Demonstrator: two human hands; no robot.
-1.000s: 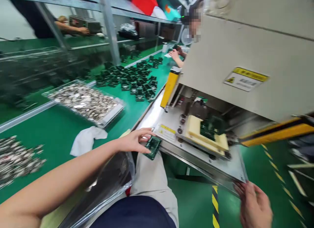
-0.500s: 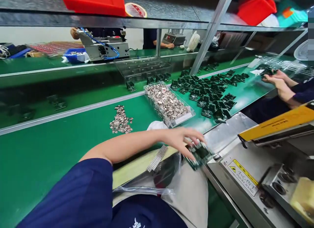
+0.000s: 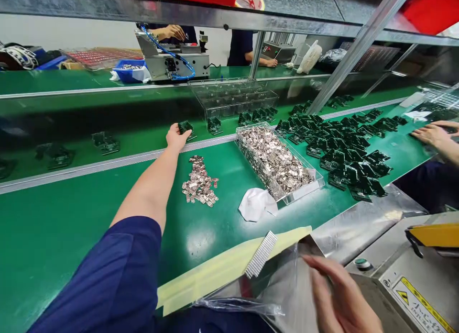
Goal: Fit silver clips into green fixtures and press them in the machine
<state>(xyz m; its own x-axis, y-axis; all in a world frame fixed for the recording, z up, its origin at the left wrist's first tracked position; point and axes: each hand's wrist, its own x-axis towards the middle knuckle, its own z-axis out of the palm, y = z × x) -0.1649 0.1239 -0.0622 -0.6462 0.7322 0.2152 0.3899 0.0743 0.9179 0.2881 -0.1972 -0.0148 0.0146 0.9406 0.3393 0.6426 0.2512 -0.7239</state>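
Note:
My left hand (image 3: 177, 136) reaches forward to the green strip behind the metal rail, with its fingers closed on a green circuit board (image 3: 185, 128). That board is at the strip's surface; whether it rests there I cannot tell. My right hand (image 3: 342, 294) is low at the right, above my lap and beside the machine. Its fingers are stretched and somewhat blurred, with nothing visible in them. Between my arms a strip of small metal pieces (image 3: 261, 254) lies on pale yellow tape (image 3: 215, 266). A loose pile of small metal parts (image 3: 199, 182) lies on the green table.
A clear box (image 3: 319, 183) of metal parts stands mid-table, by a white cloth (image 3: 256, 205). Many circuit boards (image 3: 340, 146) are heaped at right. A machine (image 3: 390, 275) borders my right side. A co-worker's hand (image 3: 435, 134) is far right. A shelf post (image 3: 358, 50) rises ahead.
My left hand has carried the circuit board from beside the machine to the strip behind the rail. My right hand has come into view. The view has turned left.

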